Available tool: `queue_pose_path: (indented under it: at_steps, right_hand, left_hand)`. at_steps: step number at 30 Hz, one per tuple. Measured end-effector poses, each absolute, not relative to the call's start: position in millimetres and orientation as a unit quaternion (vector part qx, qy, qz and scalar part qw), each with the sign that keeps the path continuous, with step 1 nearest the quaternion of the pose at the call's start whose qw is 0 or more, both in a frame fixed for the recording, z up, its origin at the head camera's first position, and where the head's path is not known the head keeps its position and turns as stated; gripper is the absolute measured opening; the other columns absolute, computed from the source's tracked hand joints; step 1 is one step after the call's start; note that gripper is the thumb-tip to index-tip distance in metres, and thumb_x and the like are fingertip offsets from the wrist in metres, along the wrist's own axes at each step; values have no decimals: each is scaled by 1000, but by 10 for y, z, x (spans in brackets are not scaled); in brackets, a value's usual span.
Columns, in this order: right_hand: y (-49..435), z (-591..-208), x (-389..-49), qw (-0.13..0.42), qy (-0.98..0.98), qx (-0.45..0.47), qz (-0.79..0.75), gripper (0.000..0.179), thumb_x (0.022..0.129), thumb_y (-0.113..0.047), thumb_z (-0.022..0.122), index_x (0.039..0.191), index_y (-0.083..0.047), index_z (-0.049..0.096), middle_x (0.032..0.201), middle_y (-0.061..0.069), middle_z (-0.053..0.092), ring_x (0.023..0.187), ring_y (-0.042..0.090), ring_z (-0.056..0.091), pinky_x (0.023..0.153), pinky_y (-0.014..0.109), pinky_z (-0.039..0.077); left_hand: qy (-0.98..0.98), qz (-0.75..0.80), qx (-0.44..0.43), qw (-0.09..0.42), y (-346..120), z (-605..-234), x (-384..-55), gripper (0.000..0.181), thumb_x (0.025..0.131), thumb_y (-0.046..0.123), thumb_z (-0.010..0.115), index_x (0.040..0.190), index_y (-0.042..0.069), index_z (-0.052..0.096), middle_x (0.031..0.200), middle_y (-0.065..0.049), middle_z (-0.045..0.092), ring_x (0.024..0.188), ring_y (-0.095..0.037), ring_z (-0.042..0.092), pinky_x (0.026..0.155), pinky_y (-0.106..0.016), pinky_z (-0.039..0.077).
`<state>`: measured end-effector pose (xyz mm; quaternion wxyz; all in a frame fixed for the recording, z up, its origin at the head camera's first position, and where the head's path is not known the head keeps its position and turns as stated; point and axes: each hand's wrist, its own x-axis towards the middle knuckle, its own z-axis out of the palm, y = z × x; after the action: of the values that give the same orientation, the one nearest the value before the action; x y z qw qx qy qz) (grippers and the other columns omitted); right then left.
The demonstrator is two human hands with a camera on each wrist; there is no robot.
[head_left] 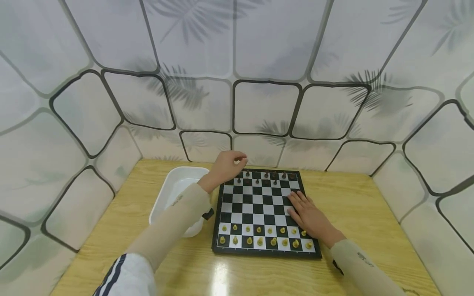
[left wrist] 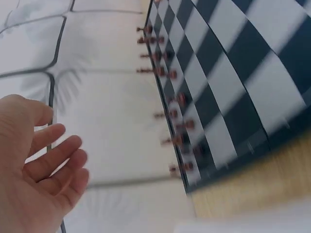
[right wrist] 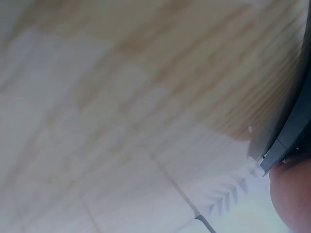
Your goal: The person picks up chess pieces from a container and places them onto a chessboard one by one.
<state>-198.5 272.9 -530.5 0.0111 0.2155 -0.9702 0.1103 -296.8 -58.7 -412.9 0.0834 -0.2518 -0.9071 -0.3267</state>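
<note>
A black-and-white chessboard (head_left: pixel 253 209) lies on the table. Two rows of gold chess pieces (head_left: pixel 273 241) stand along its near side, and dark brown chess pieces (head_left: pixel 257 181) occupy the far side. My left hand (head_left: pixel 226 166) hovers by the board's far left corner, its fingers loosely bent and nothing between them in the left wrist view. Some dark pieces are hidden behind it in the head view. My right hand (head_left: pixel 311 216) rests with straight fingers over the board's right edge. The right wrist view shows only part of this hand (right wrist: pixel 291 199), against the board's side (right wrist: pixel 294 116).
To the left of the board stands a white plastic tub (head_left: pixel 158 201), partly covered by my left forearm. Wooden tabletop (head_left: pixel 344 197) extends on the right. A patterned cloth wall (head_left: pixel 266 109) encloses the back and both sides.
</note>
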Motion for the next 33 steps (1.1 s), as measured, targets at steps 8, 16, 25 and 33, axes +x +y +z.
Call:
queue_pose_path:
  at_steps: [8,16,25,33]
  right_hand:
    - [2747,-5336,-1976,9,-969,220,110,61,112,-34,48,160,3,39,166,24,39,157,47,28,126,64,27]
    - [2741,-5343,-1971,11,-970,216,111,61,112,-34,49,160,3,39,166,24,39,158,46,28,126,63,26]
    - [2745,-5350,-1992,15,-970,216,108,61,112,-35,48,159,3,39,166,24,39,157,47,29,126,64,26]
    - [2741,-5346,-2007,12,-970,219,107,61,113,-34,47,160,3,38,167,23,38,158,46,28,127,64,25]
  left_hand:
    - [-925,-310,-218,32,-1345,-4182,-2784,35,102,18,63,129,-2,72,111,-19,79,97,-33,75,87,-49,61]
    - [-939,-263,-220,-26,-1928,-4312,-2601,34,100,16,66,128,-4,70,105,-21,78,90,-32,76,77,-45,62]
    - [-947,-254,-176,-88,-2246,-4390,-2408,35,99,16,70,125,-7,70,98,-16,77,77,-19,70,70,-35,58]
    - [-957,-212,-158,-121,-2250,-4468,-2232,32,97,12,73,123,-7,72,90,-12,75,70,-14,65,69,-34,57]
